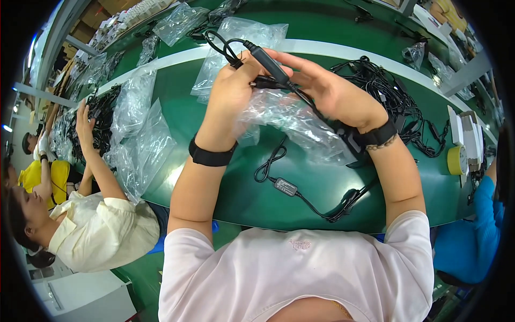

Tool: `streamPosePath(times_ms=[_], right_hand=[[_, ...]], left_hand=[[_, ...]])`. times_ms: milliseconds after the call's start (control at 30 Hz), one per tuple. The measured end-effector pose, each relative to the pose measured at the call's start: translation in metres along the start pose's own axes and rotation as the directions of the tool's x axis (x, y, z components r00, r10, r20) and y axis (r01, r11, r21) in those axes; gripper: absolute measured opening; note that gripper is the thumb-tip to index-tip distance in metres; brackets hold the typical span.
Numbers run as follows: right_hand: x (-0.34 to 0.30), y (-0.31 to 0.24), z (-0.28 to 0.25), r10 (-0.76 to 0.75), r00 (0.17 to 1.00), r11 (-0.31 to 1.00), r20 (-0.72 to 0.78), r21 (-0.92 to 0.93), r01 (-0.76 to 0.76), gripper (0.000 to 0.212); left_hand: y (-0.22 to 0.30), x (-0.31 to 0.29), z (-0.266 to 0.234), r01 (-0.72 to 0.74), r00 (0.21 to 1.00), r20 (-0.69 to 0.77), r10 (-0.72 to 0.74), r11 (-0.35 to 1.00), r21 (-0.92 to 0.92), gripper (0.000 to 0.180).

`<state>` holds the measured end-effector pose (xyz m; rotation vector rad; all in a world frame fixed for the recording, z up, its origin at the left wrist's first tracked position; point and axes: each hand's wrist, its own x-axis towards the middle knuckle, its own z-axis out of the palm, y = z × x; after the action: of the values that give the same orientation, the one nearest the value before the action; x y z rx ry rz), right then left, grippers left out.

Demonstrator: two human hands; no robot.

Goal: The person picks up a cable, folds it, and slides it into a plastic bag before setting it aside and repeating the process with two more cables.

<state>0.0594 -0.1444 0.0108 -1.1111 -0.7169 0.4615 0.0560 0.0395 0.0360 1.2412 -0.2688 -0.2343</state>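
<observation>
In front of me, my left hand (233, 86) is closed around a looped black cable (220, 48) near its ends. A slim black inline box (270, 65) on that cable slants across between my two hands. My right hand (335, 91) has its fingers stretched out beside the box, and the cable runs down past its palm. Below both hands hangs a clear plastic bag (295, 121), partly against my left palm; whether the cable lies inside it is hard to tell. Another black cable with a small labelled box (285, 187) lies on the green table (241, 198) nearer to me.
A heap of black cables (386, 91) lies to the right, near a yellow tape roll (457, 160) and white boxes (469, 134). Clear bags (142, 145) and more cables are at left. A co-worker in a cream shirt (107, 231) sits left, another in blue (466, 241) right.
</observation>
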Motion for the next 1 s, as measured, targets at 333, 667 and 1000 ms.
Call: streamPosePath(times_ms=[333,667,1000], right_hand=[[-0.002,-0.008,0.026,0.131,0.958,0.991,-0.256,0.047,-0.123,0.056],[-0.004,0.021,0.009,-0.122,0.924,0.898,-0.362,-0.436,-0.052,0.048],[-0.015,0.019,0.024,-0.252,0.914,0.522,-0.318,-0.84,-0.148,0.027]], left_hand=[[-0.017,-0.003,-0.002,0.115,0.977,0.206,-0.053,0.947,-0.299,0.035],[-0.023,0.0,0.011,0.029,0.995,-0.085,-0.06,0.944,-0.328,0.031],[-0.041,-0.009,0.008,-0.068,0.971,0.232,0.056,0.997,0.045,0.049]])
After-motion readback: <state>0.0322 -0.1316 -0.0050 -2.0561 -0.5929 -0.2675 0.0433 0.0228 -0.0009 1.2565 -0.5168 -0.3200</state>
